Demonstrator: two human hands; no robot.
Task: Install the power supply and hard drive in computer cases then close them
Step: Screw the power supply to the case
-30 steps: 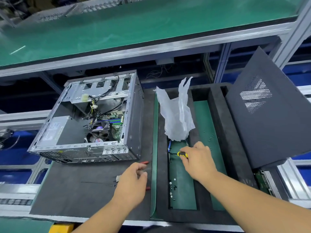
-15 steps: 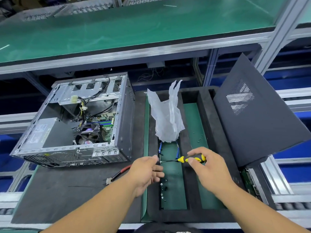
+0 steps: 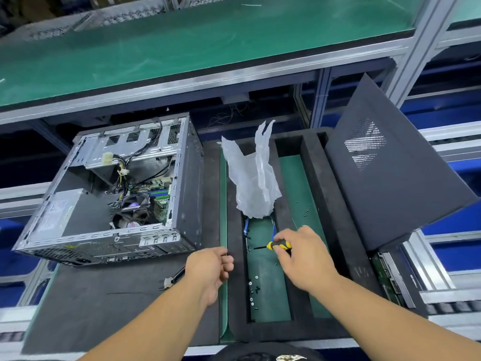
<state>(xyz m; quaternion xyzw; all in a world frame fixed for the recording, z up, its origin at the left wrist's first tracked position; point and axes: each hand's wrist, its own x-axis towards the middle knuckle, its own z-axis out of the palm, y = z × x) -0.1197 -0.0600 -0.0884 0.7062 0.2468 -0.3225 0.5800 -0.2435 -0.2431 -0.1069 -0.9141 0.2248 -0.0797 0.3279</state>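
Loosely pinched in the right hand (image 3: 305, 259), the yellow-and-black screwdriver (image 3: 278, 245) could slip and scatter the loose screws (image 3: 253, 287), while the left hand (image 3: 209, 272) curls empty.

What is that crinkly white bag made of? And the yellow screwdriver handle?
The bag looks like thin, see-through plastic film: it is cloudy, crumpled and stands in soft folds. The screwdriver handle, gripped by the right hand, looks like hard yellow plastic with black, perhaps rubbery, stripes.
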